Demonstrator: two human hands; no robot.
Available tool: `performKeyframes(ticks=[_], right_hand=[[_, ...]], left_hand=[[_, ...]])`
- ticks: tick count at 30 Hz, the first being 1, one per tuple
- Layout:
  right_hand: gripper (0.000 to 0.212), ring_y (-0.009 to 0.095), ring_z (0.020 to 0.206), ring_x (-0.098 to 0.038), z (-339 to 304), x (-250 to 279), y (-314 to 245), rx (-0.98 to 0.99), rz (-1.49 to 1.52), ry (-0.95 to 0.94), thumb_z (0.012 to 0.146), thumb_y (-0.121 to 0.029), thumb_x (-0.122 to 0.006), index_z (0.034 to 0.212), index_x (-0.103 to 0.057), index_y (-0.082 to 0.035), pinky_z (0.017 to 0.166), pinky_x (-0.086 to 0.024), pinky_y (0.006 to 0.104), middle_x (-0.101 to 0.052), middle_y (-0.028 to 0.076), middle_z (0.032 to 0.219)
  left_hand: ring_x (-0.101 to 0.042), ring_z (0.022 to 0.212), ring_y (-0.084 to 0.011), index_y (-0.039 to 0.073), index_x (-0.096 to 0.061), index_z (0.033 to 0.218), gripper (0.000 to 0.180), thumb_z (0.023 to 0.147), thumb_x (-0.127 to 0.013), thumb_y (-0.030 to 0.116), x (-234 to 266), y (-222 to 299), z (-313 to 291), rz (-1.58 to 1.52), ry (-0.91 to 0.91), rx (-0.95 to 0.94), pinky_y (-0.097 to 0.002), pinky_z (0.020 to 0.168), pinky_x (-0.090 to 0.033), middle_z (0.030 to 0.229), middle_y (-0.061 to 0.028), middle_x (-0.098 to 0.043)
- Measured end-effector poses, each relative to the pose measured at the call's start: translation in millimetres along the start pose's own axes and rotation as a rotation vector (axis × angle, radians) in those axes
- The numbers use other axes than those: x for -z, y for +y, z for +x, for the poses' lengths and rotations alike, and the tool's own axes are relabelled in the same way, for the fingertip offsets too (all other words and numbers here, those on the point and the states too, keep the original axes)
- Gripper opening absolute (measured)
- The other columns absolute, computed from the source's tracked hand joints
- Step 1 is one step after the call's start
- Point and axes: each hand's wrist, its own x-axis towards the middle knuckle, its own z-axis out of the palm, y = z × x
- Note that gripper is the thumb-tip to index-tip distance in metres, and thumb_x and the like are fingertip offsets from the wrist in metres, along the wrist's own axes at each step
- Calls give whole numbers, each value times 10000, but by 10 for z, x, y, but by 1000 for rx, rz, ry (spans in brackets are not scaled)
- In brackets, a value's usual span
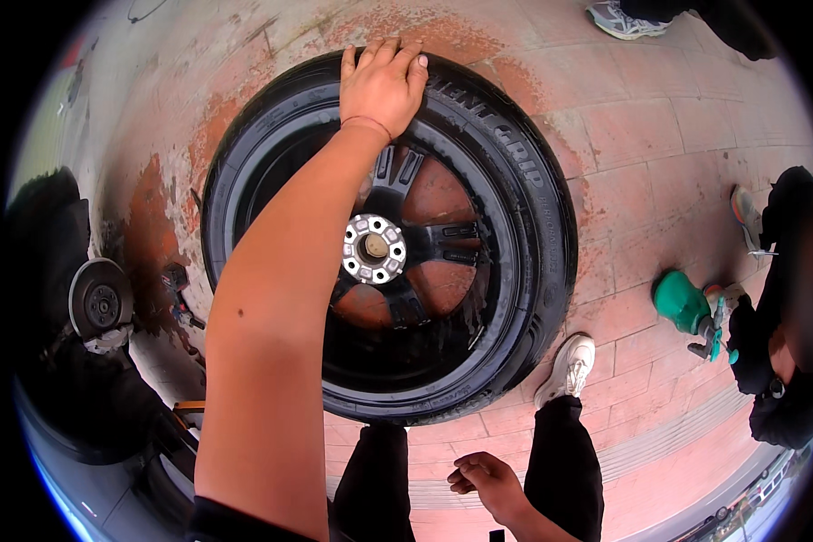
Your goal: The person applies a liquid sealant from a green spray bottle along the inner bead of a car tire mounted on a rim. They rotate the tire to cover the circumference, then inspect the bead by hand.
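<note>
A black car wheel with its tire (515,217) lies flat on the reddish tiled ground, its dark spokes and silver hub (374,248) facing up. My left hand (384,86) is stretched out and rests palm down on the far sidewall of the tire, fingers spread over the tread edge. My right hand (483,479) hangs low near my legs, fingers loosely curled, holding nothing. My white shoe (569,366) stands against the near right edge of the tire.
A car's bare brake disc (99,303) shows in the wheel arch at the left. A person in dark clothes at the right holds a green power tool (691,312). Another person's shoe (623,18) is at the top right.
</note>
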Motion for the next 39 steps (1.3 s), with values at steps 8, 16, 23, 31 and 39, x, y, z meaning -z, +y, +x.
performKeyframes(ticks=[8, 16, 23, 31, 39], right_hand=[[265, 238, 866, -713, 132, -93, 62, 44, -48, 54, 1026, -139, -560, 1160, -613, 85, 827, -577, 334, -726, 189, 978], [236, 267, 851, -720, 329, -233, 200, 49, -80, 78, 1037, -127, -550, 1133, -612, 79, 808, -589, 354, -722, 202, 969], [220, 277, 825, -719, 404, -371, 180, 36, -116, 140, 1027, -116, -551, 1118, -614, 74, 797, -590, 361, -718, 208, 954], [230, 283, 817, -719, 483, -348, 209, 85, -175, 170, 998, -122, -536, 1110, -618, 61, 788, -588, 371, -720, 201, 936], [233, 285, 773, -722, 561, -309, 348, 99, -215, 162, 973, -118, -524, 1090, -614, 62, 749, -599, 369, -723, 203, 909]], left_hand=[[-447, 1411, -284, 210, -567, 1438, 484, 1091, -322, 441, 166, -932, -187, 81, -31, 322, -493, 1221, -237, 1488, -89, -544], [-508, 1353, -312, 177, -604, 1403, 529, 1059, -356, 493, 438, -1750, -673, 97, -107, 639, -500, 1183, -306, 1428, -102, -594], [-599, 1226, -350, 160, -634, 1358, 561, 1044, -362, 538, 736, -2202, -1120, 129, -114, 758, -487, 1098, -402, 1291, -142, -667], [-584, 1242, -360, 137, -531, 1455, 598, 1040, -392, 545, 947, -2433, -1807, 155, -121, 724, -492, 1085, -416, 1375, -182, -602], [-497, 1343, -405, 156, -322, 1592, 720, 1014, -455, 564, 1319, -2465, -2622, 211, -221, 693, -534, 1108, -397, 1543, -223, -436]])
